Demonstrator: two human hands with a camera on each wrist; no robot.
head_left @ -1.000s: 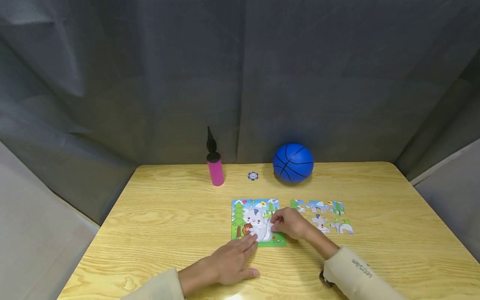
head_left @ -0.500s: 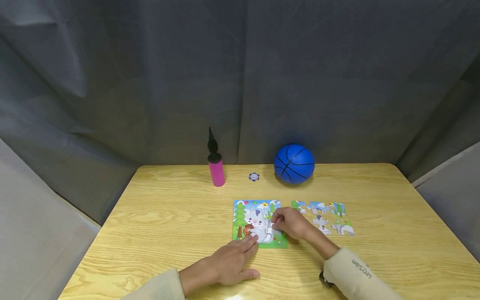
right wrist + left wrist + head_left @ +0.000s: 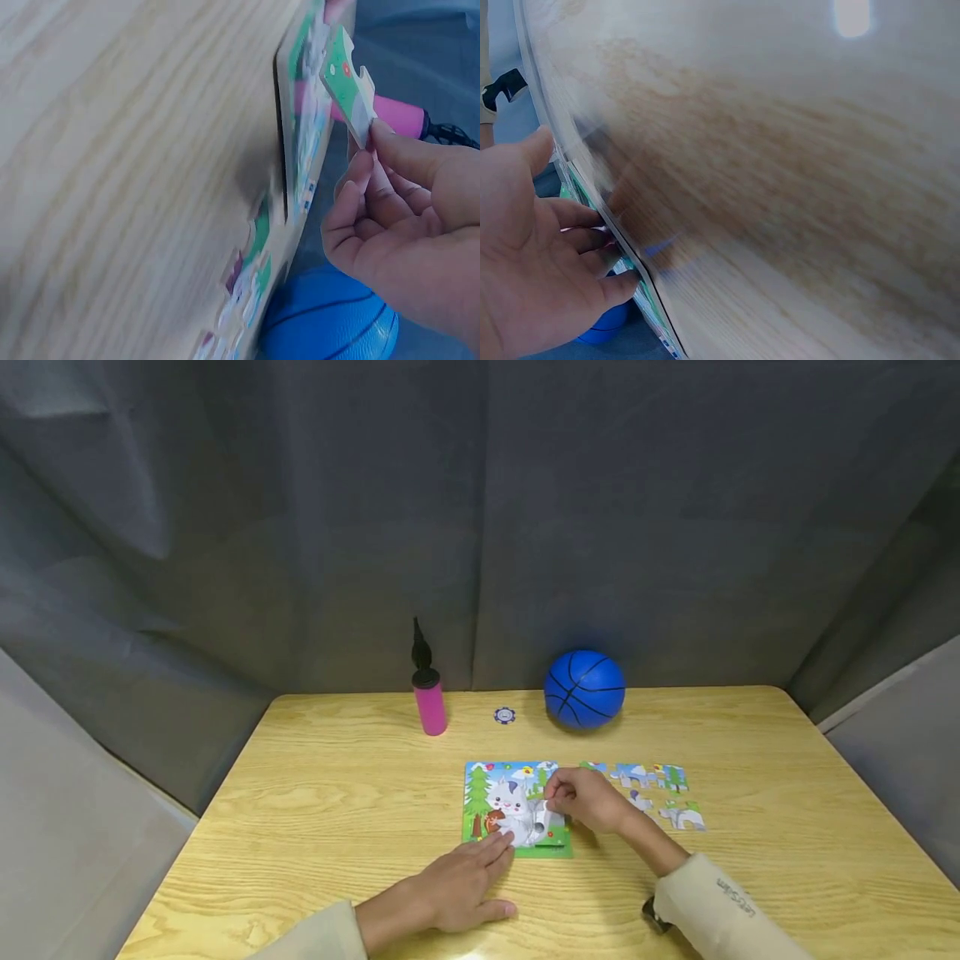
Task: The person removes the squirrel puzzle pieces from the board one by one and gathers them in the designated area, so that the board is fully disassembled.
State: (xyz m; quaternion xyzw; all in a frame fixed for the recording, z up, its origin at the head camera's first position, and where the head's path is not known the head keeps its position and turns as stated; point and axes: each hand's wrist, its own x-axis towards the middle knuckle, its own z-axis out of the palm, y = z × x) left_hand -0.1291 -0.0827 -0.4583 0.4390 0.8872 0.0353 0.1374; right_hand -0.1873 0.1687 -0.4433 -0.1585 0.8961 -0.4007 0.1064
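A puzzle board [image 3: 477, 789] printed with a white squirrel lies on the table. My left hand [image 3: 463, 883] rests its straight fingertips on the board's near edge, thumb spread to the side; the left wrist view shows the same hand [image 3: 551, 262] at that edge. My right hand [image 3: 592, 802] is over the board's right side. Between thumb and fingers it pinches a jigsaw piece [image 3: 346, 82], green with a red flower and a pale patch. The piece is raised and tilted, apart from the board in the right wrist view.
Several loose jigsaw pieces [image 3: 682, 817] lie right of the board, some partly behind my right hand. Farther back stand a pink hand pump [image 3: 431, 708] with a black nozzle and a blue basketball [image 3: 584, 690]. A poker chip [image 3: 505, 716] lies between them on the wooden table [image 3: 337, 777].
My right hand has lifted the jigsaw piece's near side off the board, and a dark gap now shows under it. The left hand keeps its place.
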